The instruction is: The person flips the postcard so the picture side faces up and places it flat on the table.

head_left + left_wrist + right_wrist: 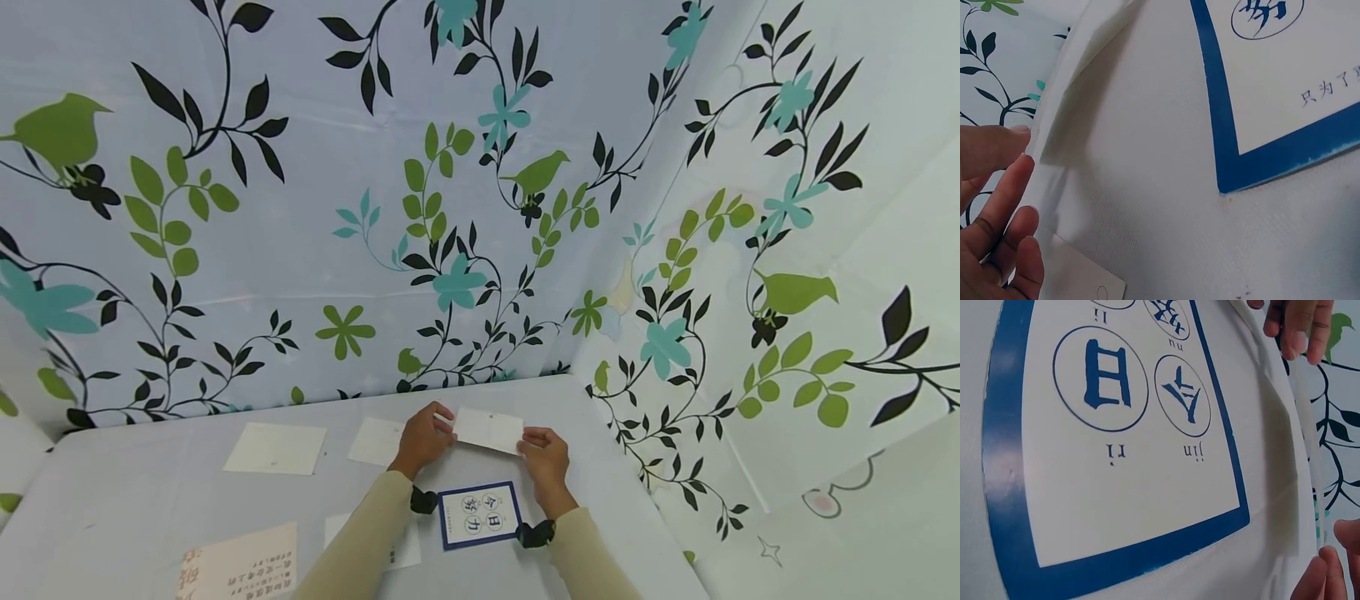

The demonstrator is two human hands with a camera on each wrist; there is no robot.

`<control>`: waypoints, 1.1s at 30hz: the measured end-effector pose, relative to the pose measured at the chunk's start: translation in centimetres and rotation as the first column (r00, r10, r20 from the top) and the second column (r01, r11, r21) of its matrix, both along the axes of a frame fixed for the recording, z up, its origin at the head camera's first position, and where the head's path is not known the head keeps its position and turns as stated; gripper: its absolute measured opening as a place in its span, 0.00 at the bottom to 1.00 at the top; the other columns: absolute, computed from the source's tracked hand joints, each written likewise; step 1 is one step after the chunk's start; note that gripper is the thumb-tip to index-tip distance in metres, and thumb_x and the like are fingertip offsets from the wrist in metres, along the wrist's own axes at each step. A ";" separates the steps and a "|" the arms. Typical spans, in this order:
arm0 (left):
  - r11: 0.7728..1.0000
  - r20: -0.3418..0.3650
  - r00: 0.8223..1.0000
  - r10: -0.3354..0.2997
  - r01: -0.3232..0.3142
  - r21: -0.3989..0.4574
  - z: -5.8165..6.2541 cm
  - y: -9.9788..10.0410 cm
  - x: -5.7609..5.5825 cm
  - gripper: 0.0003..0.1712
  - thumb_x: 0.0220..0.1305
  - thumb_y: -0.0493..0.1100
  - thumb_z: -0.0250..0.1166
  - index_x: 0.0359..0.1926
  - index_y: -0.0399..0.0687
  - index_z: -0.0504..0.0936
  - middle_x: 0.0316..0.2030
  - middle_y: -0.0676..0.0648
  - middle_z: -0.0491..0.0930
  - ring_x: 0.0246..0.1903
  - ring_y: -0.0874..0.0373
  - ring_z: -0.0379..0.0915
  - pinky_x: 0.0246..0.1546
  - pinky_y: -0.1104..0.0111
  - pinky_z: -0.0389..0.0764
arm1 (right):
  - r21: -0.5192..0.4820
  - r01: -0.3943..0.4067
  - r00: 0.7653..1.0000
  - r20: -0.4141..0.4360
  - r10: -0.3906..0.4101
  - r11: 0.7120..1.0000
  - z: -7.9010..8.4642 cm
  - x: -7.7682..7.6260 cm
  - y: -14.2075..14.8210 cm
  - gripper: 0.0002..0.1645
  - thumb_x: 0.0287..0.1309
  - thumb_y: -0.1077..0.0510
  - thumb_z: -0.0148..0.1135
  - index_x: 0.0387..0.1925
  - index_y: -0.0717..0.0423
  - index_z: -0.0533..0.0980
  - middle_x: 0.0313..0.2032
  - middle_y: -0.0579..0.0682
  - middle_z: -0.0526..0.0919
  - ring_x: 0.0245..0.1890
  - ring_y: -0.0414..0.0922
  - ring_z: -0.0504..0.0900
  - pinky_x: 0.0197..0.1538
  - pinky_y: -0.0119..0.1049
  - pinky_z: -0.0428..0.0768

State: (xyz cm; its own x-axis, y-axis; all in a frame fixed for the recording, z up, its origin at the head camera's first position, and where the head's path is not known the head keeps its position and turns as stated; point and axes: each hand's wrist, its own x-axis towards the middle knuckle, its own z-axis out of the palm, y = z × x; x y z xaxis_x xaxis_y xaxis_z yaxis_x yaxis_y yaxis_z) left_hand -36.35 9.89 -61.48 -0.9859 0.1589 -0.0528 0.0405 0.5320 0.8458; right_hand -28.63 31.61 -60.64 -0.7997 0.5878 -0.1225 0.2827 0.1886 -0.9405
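My left hand (425, 437) pinches the left edge of a blank white paper card (489, 429) between thumb and fingers. At the card's right edge, the thumb and fingers of my right hand (546, 465) grip it too. The card is tilted up, and its near edge casts a shadow on the table; in the right wrist view the card (1282, 419) appears almost edge-on and slightly bent. Between my forearms lies a card with a dark blue border (480, 540), printed with circled Chinese characters.
Left of my hands lie a plain white card (276, 448) and another pale card (371, 440), partly behind my left hand. A pinkish card with red writing (240, 562) is nearer, beside a white card (408, 550) partly under my left sleeve. Patterned cloth (300, 208) hangs behind the table.
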 end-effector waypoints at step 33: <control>0.996 -0.047 0.999 -0.005 0.009 0.088 0.8 -1.2 2.6 0.10 0.64 0.37 0.73 0.45 0.49 0.85 0.35 0.49 0.86 0.34 0.56 0.78 0.36 0.63 0.77 | -0.166 -0.061 0.998 0.008 0.063 0.984 0.3 1.2 0.8 0.10 0.69 0.62 0.65 0.49 0.55 0.87 0.45 0.55 0.88 0.38 0.47 0.83 0.38 0.36 0.82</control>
State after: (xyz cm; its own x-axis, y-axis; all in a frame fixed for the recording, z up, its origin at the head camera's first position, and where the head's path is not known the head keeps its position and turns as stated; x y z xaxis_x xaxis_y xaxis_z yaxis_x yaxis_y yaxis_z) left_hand -33.71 8.71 -60.63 -0.9858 0.1679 0.0082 0.0848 0.4549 0.8865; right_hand -27.47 32.44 -60.36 -0.8317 0.5079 -0.2245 0.2878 0.0486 -0.9564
